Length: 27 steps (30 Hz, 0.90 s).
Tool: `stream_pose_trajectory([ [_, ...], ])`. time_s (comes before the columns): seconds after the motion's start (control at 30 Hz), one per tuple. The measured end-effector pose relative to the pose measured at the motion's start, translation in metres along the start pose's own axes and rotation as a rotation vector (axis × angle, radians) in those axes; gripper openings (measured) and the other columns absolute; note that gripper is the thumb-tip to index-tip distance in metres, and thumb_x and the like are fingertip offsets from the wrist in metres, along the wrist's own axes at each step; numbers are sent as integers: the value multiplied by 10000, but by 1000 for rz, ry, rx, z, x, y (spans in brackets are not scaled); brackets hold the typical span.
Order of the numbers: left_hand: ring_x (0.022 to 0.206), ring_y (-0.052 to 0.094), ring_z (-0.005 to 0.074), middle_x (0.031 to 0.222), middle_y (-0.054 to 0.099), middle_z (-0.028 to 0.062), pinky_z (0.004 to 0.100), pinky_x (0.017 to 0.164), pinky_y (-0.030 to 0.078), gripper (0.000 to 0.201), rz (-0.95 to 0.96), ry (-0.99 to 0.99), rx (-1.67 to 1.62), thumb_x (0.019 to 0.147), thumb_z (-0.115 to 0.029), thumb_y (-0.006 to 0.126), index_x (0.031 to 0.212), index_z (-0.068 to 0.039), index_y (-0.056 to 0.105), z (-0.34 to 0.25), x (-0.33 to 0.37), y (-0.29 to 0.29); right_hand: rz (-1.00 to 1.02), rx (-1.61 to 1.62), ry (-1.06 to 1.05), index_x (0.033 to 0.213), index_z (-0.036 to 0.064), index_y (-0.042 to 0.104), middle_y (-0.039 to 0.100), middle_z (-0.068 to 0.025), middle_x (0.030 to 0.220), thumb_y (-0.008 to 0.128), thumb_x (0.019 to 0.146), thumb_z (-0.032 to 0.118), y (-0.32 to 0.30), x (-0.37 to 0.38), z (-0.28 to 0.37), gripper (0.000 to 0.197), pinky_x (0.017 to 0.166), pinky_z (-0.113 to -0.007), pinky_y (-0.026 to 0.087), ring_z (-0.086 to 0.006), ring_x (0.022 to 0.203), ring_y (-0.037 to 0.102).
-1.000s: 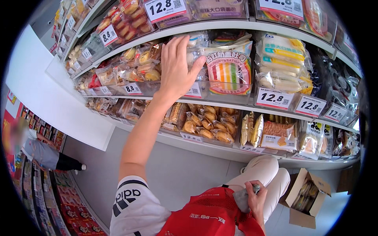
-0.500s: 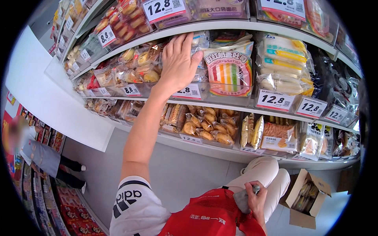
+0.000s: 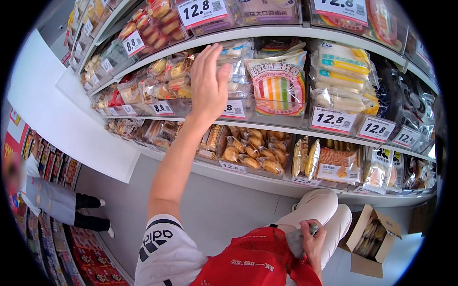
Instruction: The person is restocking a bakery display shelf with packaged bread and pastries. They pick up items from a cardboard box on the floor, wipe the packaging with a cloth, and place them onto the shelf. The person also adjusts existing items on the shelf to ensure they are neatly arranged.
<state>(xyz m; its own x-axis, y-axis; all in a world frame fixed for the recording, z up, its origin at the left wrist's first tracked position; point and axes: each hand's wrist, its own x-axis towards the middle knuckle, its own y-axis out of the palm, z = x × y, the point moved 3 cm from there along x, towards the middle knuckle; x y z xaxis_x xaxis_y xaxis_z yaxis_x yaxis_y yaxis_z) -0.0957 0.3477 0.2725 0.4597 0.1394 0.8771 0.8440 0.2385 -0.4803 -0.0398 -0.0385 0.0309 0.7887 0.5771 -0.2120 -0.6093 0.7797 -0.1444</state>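
Note:
My left hand (image 3: 209, 86) is raised at the middle shelf, fingers stretched out and thumb apart, with nothing visibly held. It is beside clear-wrapped packs of pale bread (image 3: 237, 78); whether it touches them I cannot tell. To the right of these stands a pack of rainbow-striped toast (image 3: 278, 86). Down by my lap, my right hand (image 3: 312, 240) is closed around a bunched grey cloth (image 3: 296, 243), part of which sticks out above the fingers.
White curved shelves (image 3: 281, 31) carry packaged bread and pastries behind clear fronts with price tags. An open cardboard box (image 3: 362, 219) of wrapped goods stands on the floor at right. A person in a grey apron (image 3: 55, 200) stands at far left by another goods rack.
My left hand has drawn slightly left and down from the pale bread packs, uncovering more of them. My right hand keeps its hold on the cloth. The person at far left has shifted.

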Motion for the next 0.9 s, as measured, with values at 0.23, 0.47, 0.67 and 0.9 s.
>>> stream_pose_trajectory([
  [0.23, 1281, 400, 351, 1333, 483, 175, 468, 1067, 291, 450, 1, 27, 57, 1001, -335, 414, 1301, -6, 477, -2, -6, 0, 5, 1, -2, 811, -38, 646, 559, 11, 633, 669, 853, 103, -1, 2, -2, 149, 563, -236, 400, -65, 611, 461],
  [0.47, 1302, 359, 363, 1377, 430, 187, 501, 1091, 250, 499, 136, 24, 194, 995, -353, 404, 1360, -13, 414, 0, -4, 15, -3, -10, 26, 811, -42, 643, 551, 17, 636, 670, 854, 111, -2, 0, -3, 160, 559, -236, 395, -65, 611, 452],
  [0.67, 1337, 332, 347, 1413, 406, 172, 468, 1113, 231, 521, 142, 13, 212, 1010, -381, 338, 1394, -34, 397, 0, -4, 17, -6, 1, 22, 799, -44, 640, 545, 22, 635, 674, 853, 112, -1, -2, 1, 168, 555, -232, 390, -61, 613, 448],
  [0.9, 1336, 325, 377, 1405, 414, 201, 527, 1123, 188, 505, 101, 28, 171, 995, -351, 399, 1373, -17, 414, -7, -9, 7, -21, -23, 13, 793, -45, 639, 536, 21, 619, 674, 851, 113, -1, -7, 0, 172, 549, -225, 384, -56, 605, 446],
])
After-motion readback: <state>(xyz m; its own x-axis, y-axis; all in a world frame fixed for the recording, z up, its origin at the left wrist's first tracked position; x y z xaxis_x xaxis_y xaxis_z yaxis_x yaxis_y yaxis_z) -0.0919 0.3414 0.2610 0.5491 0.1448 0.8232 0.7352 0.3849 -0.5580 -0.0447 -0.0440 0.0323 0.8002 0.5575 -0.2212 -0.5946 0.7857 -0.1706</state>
